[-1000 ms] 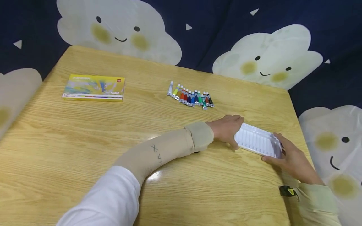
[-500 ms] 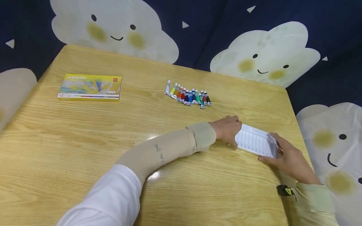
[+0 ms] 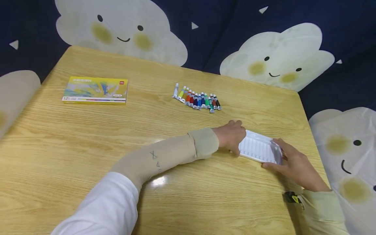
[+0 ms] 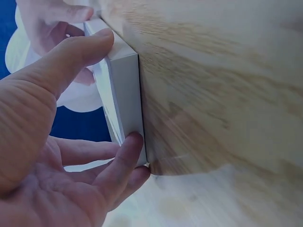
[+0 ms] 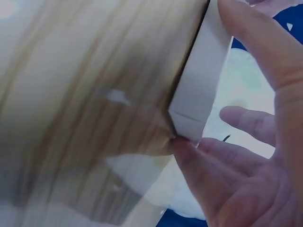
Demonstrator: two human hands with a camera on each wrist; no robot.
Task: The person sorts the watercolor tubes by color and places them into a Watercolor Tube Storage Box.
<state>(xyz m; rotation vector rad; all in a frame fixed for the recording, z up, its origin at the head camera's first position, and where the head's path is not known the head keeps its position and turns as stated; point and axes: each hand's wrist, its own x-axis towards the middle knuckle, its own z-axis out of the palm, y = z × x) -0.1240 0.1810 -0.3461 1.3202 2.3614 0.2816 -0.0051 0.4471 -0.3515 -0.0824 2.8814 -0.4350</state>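
Note:
A white plastic tray (image 3: 259, 147) with ridged slots lies on the table's right part, its ridged side up. My left hand (image 3: 232, 136) grips its left end, thumb on the near side and fingers around the far corner. At the opposite end my right hand (image 3: 298, 164) holds the tray the same way. From the left wrist view, the tray's plain white side wall (image 4: 128, 97) stands against the wood between thumb and fingers. The right wrist view also shows the tray's side wall (image 5: 199, 75), with a fingertip at its lower corner.
A row of small paint tubes (image 3: 198, 99) in several colours lies beyond my left hand. A yellow paint box (image 3: 95, 90) lies flat at the far left. Dark cloth with smiling clouds hangs around the wooden table (image 3: 97, 137).
Both hands have moved a little to the left along the table, carrying the tray between them. The paint tubes and the yellow box keep their places.

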